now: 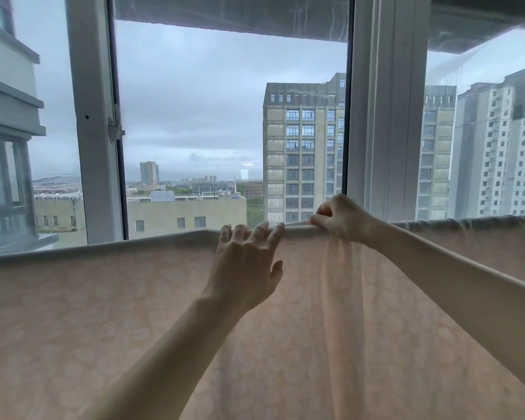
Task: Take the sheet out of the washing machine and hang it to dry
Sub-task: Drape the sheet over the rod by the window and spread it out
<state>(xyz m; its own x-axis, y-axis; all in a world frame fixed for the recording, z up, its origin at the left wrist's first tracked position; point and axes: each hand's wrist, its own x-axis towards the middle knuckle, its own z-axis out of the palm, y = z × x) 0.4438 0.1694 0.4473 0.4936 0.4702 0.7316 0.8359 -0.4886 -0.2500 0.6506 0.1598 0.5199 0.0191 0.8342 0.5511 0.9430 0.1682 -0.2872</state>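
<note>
A pale pink sheet (pixel 103 313) with a faint round pattern hangs over a horizontal bar and fills the lower half of the view. Its folded top edge (pixel 88 248) runs from left to right. My left hand (pixel 246 262) rests flat against the sheet just below that edge, fingers spread, their tips hooked over the top. My right hand (pixel 341 219) pinches the top edge a little to the right, and creases run down the cloth below it. The bar itself is hidden under the sheet.
Right behind the sheet stands a large window with white frames (pixel 94 116) and a thick white post (pixel 385 110). A latch (pixel 115 130) sits on the left frame. Tall buildings and a grey sky lie beyond the glass.
</note>
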